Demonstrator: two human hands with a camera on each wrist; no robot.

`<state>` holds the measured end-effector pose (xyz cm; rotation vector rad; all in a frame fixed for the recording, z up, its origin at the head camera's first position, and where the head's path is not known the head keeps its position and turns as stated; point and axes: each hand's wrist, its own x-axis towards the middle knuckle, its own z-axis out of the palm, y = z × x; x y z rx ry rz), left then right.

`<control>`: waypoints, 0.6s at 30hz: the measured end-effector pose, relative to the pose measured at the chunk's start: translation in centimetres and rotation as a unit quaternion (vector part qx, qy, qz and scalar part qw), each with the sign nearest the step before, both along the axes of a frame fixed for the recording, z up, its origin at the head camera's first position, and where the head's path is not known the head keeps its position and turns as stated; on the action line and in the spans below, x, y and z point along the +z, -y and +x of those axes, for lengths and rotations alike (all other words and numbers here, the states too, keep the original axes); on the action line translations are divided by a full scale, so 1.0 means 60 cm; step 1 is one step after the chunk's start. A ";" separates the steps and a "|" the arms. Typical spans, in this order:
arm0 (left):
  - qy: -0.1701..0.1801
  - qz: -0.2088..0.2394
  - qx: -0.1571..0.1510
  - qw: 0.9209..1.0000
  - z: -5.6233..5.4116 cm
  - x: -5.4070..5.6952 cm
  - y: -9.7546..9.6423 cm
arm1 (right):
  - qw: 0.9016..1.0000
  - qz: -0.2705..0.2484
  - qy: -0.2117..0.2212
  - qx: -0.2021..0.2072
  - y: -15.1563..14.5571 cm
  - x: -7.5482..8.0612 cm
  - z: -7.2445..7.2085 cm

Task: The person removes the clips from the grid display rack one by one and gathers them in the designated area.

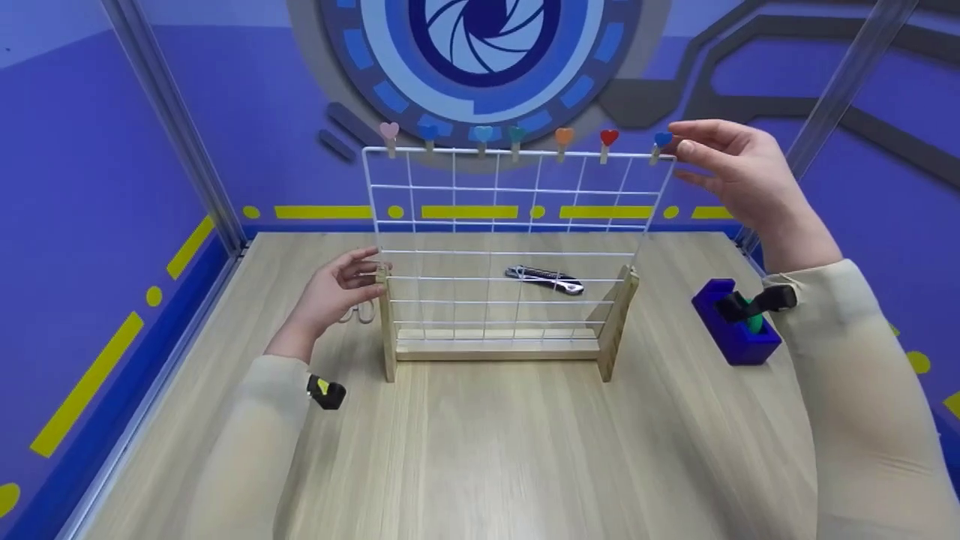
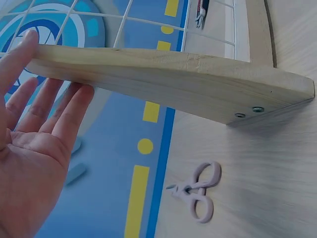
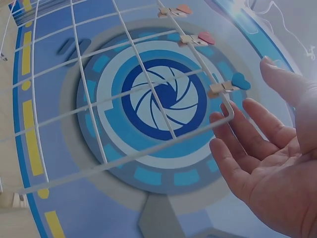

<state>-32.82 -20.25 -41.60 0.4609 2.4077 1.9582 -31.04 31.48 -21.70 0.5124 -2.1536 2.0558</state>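
A white wire grid [image 1: 517,251] stands upright in a wooden base with two side posts. Several heart-topped wooden clips sit in a row along its top wire, among them an orange clip [image 1: 562,142] and a red clip [image 1: 607,144]. At the top right corner is a blue clip [image 1: 661,141]. My right hand [image 1: 739,169] hovers beside this one, thumb and fingers spread apart in the right wrist view. On the other side, my left hand [image 1: 326,292] lightly holds the left wooden post [image 2: 163,72] near its top, thumb on one edge and fingers on the other.
Behind the grid lies a black and silver hand tool [image 1: 544,279]. Scissors [image 2: 198,192] with pale pink handles rest on the table left of the stand. A blue tape dispenser [image 1: 731,326] with a green part stands to the right. Blue walls surround the table [image 1: 480,450].
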 end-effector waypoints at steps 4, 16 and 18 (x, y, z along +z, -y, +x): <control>0.001 -0.013 0.008 1.000 -0.001 -0.004 0.002 | 1.000 0.019 0.005 -0.019 0.014 0.003 -0.008; 0.015 -0.042 0.022 0.999 0.001 -0.008 -0.001 | 0.999 0.024 0.012 -0.043 0.017 0.007 -0.022; 0.014 -0.046 0.022 0.999 0.003 -0.008 0.000 | 0.998 0.032 0.008 -0.050 0.018 0.007 -0.023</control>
